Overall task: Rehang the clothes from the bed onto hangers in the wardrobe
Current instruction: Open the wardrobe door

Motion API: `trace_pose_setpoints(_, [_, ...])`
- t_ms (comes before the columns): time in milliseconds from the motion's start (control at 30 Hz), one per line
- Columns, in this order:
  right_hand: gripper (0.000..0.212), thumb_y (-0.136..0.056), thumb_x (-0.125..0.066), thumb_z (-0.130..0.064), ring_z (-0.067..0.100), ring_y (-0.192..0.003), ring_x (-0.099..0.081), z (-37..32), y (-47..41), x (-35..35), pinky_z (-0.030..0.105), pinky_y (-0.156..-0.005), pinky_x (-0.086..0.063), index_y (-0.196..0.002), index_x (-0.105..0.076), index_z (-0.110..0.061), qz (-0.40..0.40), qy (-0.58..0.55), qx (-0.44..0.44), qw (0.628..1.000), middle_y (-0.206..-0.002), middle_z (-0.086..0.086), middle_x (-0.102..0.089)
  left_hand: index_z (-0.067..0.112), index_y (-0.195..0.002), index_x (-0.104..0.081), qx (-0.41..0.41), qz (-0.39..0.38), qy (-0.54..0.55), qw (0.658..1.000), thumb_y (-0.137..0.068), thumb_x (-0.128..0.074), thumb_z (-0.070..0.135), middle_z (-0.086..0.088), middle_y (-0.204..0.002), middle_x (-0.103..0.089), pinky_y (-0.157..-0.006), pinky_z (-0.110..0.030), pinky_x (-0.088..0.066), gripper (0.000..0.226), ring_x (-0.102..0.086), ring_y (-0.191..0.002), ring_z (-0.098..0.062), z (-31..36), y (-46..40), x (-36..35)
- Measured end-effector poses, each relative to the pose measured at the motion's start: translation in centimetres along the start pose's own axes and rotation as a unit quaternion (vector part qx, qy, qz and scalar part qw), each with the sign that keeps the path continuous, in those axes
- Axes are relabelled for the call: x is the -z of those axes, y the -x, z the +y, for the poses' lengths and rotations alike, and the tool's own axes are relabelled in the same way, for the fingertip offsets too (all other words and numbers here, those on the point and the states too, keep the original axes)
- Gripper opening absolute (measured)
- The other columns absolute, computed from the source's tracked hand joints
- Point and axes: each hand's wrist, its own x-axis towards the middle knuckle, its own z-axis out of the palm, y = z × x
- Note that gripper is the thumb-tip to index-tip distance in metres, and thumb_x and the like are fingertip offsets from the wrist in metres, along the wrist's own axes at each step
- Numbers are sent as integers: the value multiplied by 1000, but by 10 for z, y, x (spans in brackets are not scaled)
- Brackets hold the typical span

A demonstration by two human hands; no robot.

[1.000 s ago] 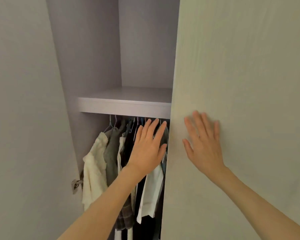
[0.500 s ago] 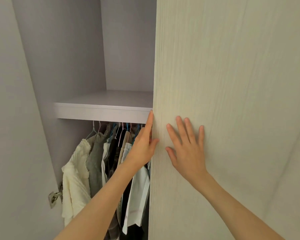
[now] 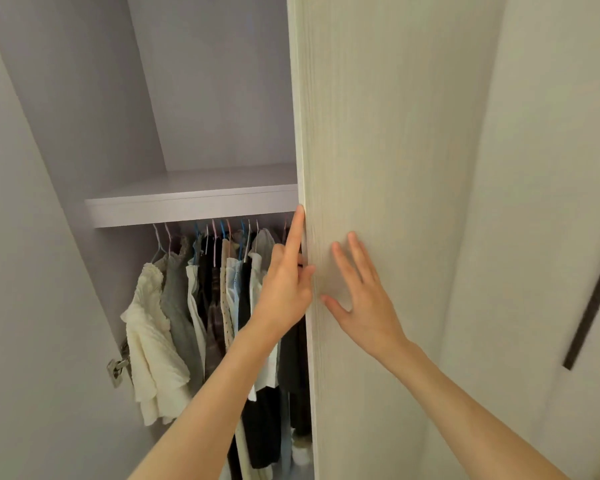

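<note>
— What has changed since a second ago?

— Our left hand (image 3: pixel 286 285) has crossed from in front of the hanging clothes (image 3: pixel 201 306) to the edge of the wardrobe door (image 3: pixel 388 168). Its index finger now lies straight up along that edge while the other fingers curl round it, gripping the door. The gap into the wardrobe also looks wider.

— And the other hand?

— Our right hand (image 3: pixel 364 299) rests flat on the door's face, just right of the left one, fingers spread and straight, holding nothing. We judge it steadies the panel while the left pulls.

— Where are the clothes?

— Left of our left hand and beyond it, on coloured hangers (image 3: pixel 222 233) beneath a shelf (image 3: pixel 187 206). The bed and its clothes are out of view, so rehanging seems not yet begun.
</note>
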Motion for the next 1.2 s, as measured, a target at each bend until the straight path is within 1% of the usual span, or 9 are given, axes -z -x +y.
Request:
trace_pose_setpoints(133, [76, -90, -60, -27, 7, -143, -7, -8, 39, 27, 19, -105, -21, -143, -6, -35, -24, -23, -29, 999, -154, -12, 6, 70, -126, 8, -7, 6, -6, 1000, -92, -49, 7, -10, -96, -51, -79, -27, -50, 91, -53, -78, -16, 31, 20, -7])
trace_pose_setpoints(267, [73, -91, -57, -26, -1, -139, -9, -12, 74, 50, 19, -110, -19, -142, -5, -35, -56, -50, -51, 996, -155, -13, 0, 65, -127, -2, -13, 11, 24, 1000, -93, -49, 10, -5, -93, -56, -82, -27, -51, 80, -55, -80, -7, 64, 40, -16])
trace_pose_setpoints(433, [66, -92, -57, -22, -8, -135, -12, -10, 109, 92, -1, -103, -7, -139, -14, -35, -53, -117, -91, 988, -150, -17, -12, 62, -130, -15, -20, 16, 65, 998, -95, -50, 14, -3, -85, -60, -82, -33, -54, 68, -60, -81, -13, 104, 60, -40])
trace_pose_setpoints(533, [61, -93, -55, -17, 0, -137, -22, 1, 135, 120, 18, -114, -20, -138, -19, -38, -70, -165, -109, 978, -148, -17, -21, 55, -131, -23, -33, 42, 83, 995, -94, -50, 12, -3, -83, -59, -81, -23, -50, 63, -58, -80, -9, 131, 71, -66])
trace_pose_setpoints(600, [59, -93, -53, -13, 1, -134, -31, 12, 149, 143, 31, -113, -30, -134, -25, -45, -68, -206, -127, 968, -146, -17, -30, 52, -132, -27, -47, 34, 99, 993, -94, -50, 8, -8, -86, -60, -81, -26, -52, 62, -59, -81, -14, 148, 78, -85])
trace_pose_setpoints(700, [53, -93, -50, -3, -12, -118, -45, 30, 167, 183, 17, -102, -40, -122, -36, -47, -58, -299, -168, 938, -130, -24, -43, 47, -134, -32, -52, -5, 124, 991, -93, -46, 9, -9, -93, -58, -80, -38, -55, 58, -60, -84, -19, 177, 85, -114])
trace_pose_setpoints(833, [48, -93, -47, 3, -15, -100, -55, 61, 184, 237, 3, -84, -39, -123, -43, -35, -49, -323, -202, 923, -124, -21, -48, 43, -134, -30, -69, -51, 138, 987, -91, -39, 11, 3, -100, -50, -80, -25, -52, 54, -56, -88, -12, 218, 85, -161])
trace_pose_setpoints(933, [47, -94, -48, -2, -13, -100, -57, 83, 194, 270, 3, -87, -38, -134, -40, -26, -58, -303, -220, 925, -130, -20, -48, 39, -132, -35, -57, -95, 162, 981, -95, -39, 2, 2, -109, -47, -81, -17, -48, 52, -56, -95, -10, 242, 82, -190])
trace_pose_setpoints(1200, [45, -95, -47, -3, -19, -96, -55, 117, 207, 314, 3, -90, -38, -129, -44, -32, -46, -258, -251, 932, -117, -23, -53, 27, -139, -32, -61, -167, 142, 974, -93, -37, -5, -2, -121, -39, -88, -10, -41, 56, -51, -107, -3, 268, 71, -241])
